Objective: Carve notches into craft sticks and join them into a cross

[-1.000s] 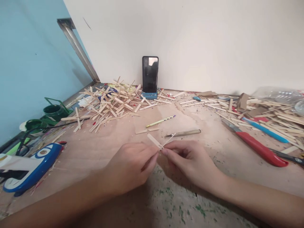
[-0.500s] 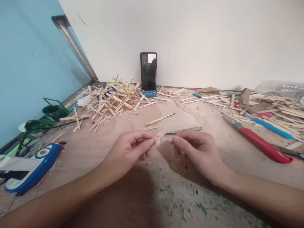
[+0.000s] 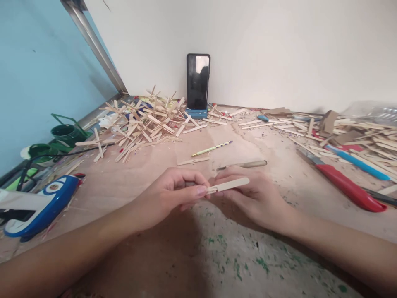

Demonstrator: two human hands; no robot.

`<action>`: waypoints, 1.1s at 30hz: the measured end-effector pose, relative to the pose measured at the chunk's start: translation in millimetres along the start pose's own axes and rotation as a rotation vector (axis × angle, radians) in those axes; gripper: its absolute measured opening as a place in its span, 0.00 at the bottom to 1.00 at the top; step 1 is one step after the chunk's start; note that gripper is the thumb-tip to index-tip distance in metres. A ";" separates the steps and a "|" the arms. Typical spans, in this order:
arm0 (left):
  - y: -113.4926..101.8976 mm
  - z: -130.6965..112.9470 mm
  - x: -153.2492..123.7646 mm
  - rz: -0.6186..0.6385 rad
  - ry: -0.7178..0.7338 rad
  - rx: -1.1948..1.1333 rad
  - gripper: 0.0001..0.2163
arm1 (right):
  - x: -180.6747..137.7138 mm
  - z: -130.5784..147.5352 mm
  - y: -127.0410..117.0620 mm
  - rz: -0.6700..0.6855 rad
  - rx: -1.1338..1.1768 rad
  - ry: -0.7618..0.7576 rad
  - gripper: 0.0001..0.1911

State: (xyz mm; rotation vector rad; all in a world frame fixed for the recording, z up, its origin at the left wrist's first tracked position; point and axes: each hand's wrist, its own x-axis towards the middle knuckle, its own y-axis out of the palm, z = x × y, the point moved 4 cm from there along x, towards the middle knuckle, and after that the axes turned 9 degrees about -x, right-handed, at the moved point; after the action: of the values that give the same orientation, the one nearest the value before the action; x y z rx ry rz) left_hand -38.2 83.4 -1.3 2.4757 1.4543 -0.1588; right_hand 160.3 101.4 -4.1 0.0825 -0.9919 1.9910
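My left hand (image 3: 176, 190) pinches the end of a wooden craft stick (image 3: 232, 183) between thumb and fingers. The stick points right and slightly up, with a narrow notch or slit near the pinched end. My right hand (image 3: 254, 192) is closed at the stick, thumb below it and fingers behind; its fingertips are partly hidden. Just beyond the right hand lies a craft knife (image 3: 251, 164), its blade end partly covered. Another craft stick (image 3: 192, 161) lies flat past the left hand, with a yellow patterned pencil (image 3: 212, 149) farther back.
Crossed, joined sticks (image 3: 155, 120) form a pile at back left, beside a phone (image 3: 198, 80) on a blue stand (image 3: 197, 113). Loose sticks (image 3: 384, 145), a red-handled cutter (image 3: 350, 186) and a blue pen-like tool (image 3: 359, 162) lie right. A blue-and-white device (image 3: 46, 207) stands left.
The craft stick has turned in my left hand and now extends to the right. My right hand has moved left to meet it. The view has tilted slightly downward.
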 end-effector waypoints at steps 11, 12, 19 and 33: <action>-2.7 4.5 0.5 0.071 -0.074 -0.060 0.11 | -2.8 1.2 7.3 0.165 0.132 -0.017 0.11; -2.3 4.5 0.5 0.075 -0.078 -0.067 0.11 | -2.4 2.7 6.3 0.158 0.117 -0.024 0.11; 0.9 5.9 2.0 0.134 -0.105 -0.068 0.12 | -5.9 16.8 -1.7 0.048 -0.192 -0.212 0.12; -2.1 0.5 -2.1 0.077 -0.020 -0.115 0.12 | -3.9 11.1 -2.8 0.004 -0.206 -0.142 0.16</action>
State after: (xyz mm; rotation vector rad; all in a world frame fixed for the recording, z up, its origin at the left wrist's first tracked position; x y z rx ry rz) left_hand -41.0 82.5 -1.7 2.4256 1.3192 -0.0822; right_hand 161.4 92.2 3.6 0.1095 -1.2841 1.8957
